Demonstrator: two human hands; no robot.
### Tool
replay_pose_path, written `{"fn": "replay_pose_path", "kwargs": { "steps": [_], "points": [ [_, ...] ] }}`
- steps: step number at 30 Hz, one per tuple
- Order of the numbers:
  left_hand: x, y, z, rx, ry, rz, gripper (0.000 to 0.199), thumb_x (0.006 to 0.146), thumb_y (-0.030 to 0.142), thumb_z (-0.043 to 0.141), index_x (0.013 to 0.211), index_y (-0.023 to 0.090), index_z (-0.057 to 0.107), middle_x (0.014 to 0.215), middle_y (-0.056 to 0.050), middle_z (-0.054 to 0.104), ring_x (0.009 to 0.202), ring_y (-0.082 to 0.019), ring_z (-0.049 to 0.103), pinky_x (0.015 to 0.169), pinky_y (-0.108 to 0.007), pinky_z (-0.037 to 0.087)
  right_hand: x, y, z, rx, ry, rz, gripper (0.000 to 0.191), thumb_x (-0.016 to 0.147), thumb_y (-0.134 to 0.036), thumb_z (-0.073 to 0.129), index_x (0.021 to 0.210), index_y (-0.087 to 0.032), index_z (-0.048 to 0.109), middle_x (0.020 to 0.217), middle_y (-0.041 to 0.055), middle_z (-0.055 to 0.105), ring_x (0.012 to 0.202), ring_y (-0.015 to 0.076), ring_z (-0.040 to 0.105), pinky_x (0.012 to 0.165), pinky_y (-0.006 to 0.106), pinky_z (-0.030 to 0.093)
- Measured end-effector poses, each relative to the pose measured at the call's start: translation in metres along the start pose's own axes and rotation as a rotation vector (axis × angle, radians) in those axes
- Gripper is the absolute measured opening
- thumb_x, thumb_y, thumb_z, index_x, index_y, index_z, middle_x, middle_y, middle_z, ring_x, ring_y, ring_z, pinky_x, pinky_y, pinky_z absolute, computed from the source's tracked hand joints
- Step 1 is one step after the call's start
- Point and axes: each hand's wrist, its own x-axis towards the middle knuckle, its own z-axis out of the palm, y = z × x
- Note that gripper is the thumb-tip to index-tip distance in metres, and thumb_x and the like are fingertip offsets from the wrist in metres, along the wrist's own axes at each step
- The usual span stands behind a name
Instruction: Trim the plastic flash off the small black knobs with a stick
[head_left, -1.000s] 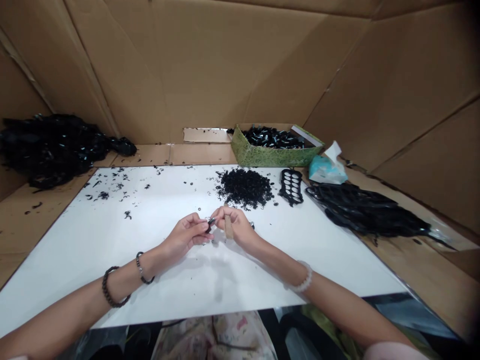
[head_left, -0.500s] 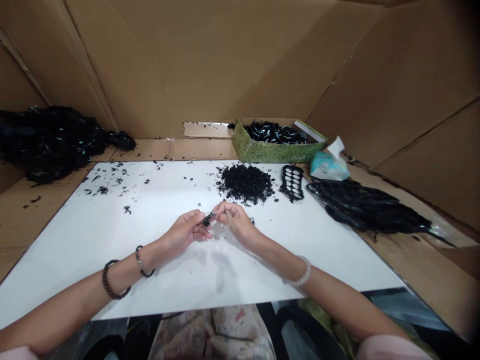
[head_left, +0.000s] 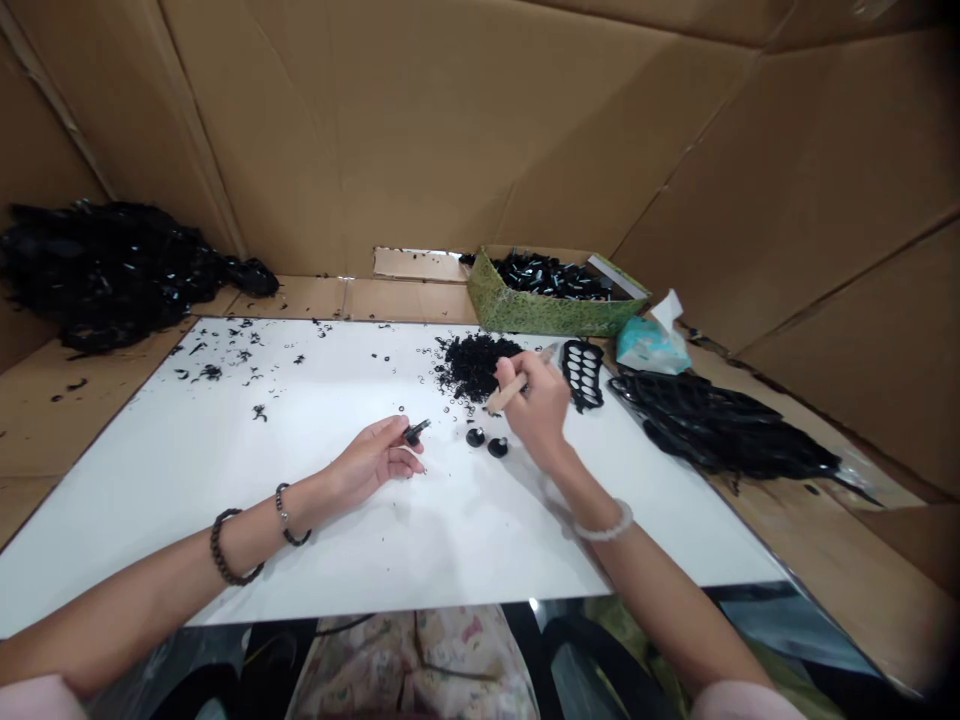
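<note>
My left hand (head_left: 379,455) pinches a small black part with a thin shiny shaft (head_left: 416,432) between thumb and finger, just above the white tabletop (head_left: 315,570). My right hand (head_left: 536,405) is closed around a tool with a pale wooden handle (head_left: 505,394); its far end, which looks thin and greyish, is partly hidden by the fingers. Just beyond that hand lies a pile of small black rings (head_left: 474,366). Between my hands, two round black pieces with shiny tops (head_left: 475,437) sit on the table.
A green box (head_left: 551,315) full of black parts stands at the back, beside a tissue pack (head_left: 652,345). A black holed frame (head_left: 583,375) lies at right, near bagged black frames (head_left: 727,420). Black scraps (head_left: 212,372) and a black bag (head_left: 127,275) are at left. Cardboard walls surround the table.
My right hand has moved right and away from the left hand, towards the ring pile, with the wooden-handled tool. The two round black pieces now show. My left hand keeps its black part.
</note>
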Motion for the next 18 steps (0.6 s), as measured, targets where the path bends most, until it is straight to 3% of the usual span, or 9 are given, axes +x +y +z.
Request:
{"fn": "replay_pose_path", "kwargs": {
  "steps": [2, 4, 6, 8, 11, 13, 15, 18],
  "points": [
    [0.0, 0.0, -0.001, -0.012, -0.019, 0.021, 0.027, 0.076, 0.039, 0.062, 0.075, 0.015, 0.052, 0.074, -0.003, 0.063, 0.056, -0.008, 0.062, 0.052, -0.016, 0.049, 0.011, 0.012, -0.009, -0.377, -0.013, -0.031, 0.03, 0.083, -0.037, 0.046, 0.061, -0.017, 0.052, 0.053, 0.0049, 0.053, 0.061, 0.0196, 0.051, 0.066, 0.033, 0.032],
    [-0.001, 0.0, -0.001, -0.026, -0.031, 0.033, 0.026, 0.075, 0.037, 0.065, 0.074, 0.016, 0.05, 0.075, -0.002, 0.062, 0.059, -0.007, 0.061, 0.055, -0.015, 0.049, 0.015, 0.017, -0.014, -0.53, -0.071, -0.078, 0.032, 0.084, -0.034, 0.043, 0.06, -0.016, 0.055, 0.05, 0.005, 0.052, 0.058, 0.0196, 0.05, 0.066, 0.033, 0.03],
    [-0.001, 0.0, -0.001, -0.02, -0.029, 0.038, 0.025, 0.074, 0.034, 0.067, 0.073, 0.016, 0.049, 0.075, -0.001, 0.061, 0.061, -0.007, 0.061, 0.058, -0.016, 0.049, 0.011, 0.014, -0.014, -0.439, -0.152, -0.147, 0.032, 0.086, -0.033, 0.04, 0.067, -0.016, 0.059, 0.055, 0.0053, 0.057, 0.058, 0.0188, 0.052, 0.067, 0.032, 0.031],
    [-0.001, 0.0, -0.001, 0.001, -0.007, 0.043, 0.024, 0.073, 0.032, 0.068, 0.076, 0.016, 0.051, 0.077, -0.002, 0.062, 0.061, -0.007, 0.06, 0.06, -0.017, 0.05, -0.002, 0.004, -0.009, -0.198, -0.235, -0.207, 0.033, 0.088, -0.035, 0.035, 0.083, -0.017, 0.062, 0.062, 0.0042, 0.062, 0.06, 0.0173, 0.053, 0.068, 0.031, 0.033],
    [-0.001, -0.001, 0.0, 0.006, 0.025, 0.032, 0.027, 0.071, 0.032, 0.069, 0.084, 0.016, 0.053, 0.077, -0.003, 0.063, 0.059, -0.007, 0.06, 0.061, -0.019, 0.05, -0.027, -0.008, 0.002, 0.129, -0.261, -0.278, 0.044, 0.092, -0.039, 0.018, 0.119, -0.02, 0.048, 0.066, 0.0011, 0.063, 0.058, 0.0158, 0.053, 0.073, 0.033, 0.036],
    [-0.001, -0.001, 0.001, -0.019, 0.023, 0.018, 0.027, 0.071, 0.033, 0.07, 0.08, 0.015, 0.052, 0.076, -0.004, 0.064, 0.058, -0.007, 0.059, 0.06, -0.018, 0.05, -0.041, -0.009, 0.007, 0.237, -0.262, -0.383, 0.046, 0.09, -0.045, 0.02, 0.11, -0.02, 0.053, 0.063, 0.0016, 0.061, 0.056, 0.0165, 0.051, 0.071, 0.035, 0.036],
    [0.0, 0.0, 0.002, -0.043, 0.014, 0.013, 0.028, 0.071, 0.034, 0.07, 0.072, 0.015, 0.049, 0.075, -0.004, 0.065, 0.056, -0.006, 0.058, 0.057, -0.016, 0.049, -0.05, -0.005, 0.01, 0.278, -0.314, -0.516, 0.041, 0.086, -0.048, 0.028, 0.086, -0.022, 0.059, 0.061, 0.0029, 0.06, 0.052, 0.0162, 0.047, 0.065, 0.035, 0.036],
    [-0.001, 0.0, 0.002, -0.045, 0.014, 0.015, 0.031, 0.071, 0.036, 0.069, 0.07, 0.016, 0.046, 0.072, -0.004, 0.065, 0.054, -0.006, 0.058, 0.054, -0.015, 0.047, -0.052, 0.0, 0.01, 0.316, -0.308, -0.738, 0.031, 0.085, -0.041, 0.032, 0.072, -0.023, 0.054, 0.062, 0.0033, 0.06, 0.048, 0.015, 0.044, 0.059, 0.034, 0.034]
  ]
}}
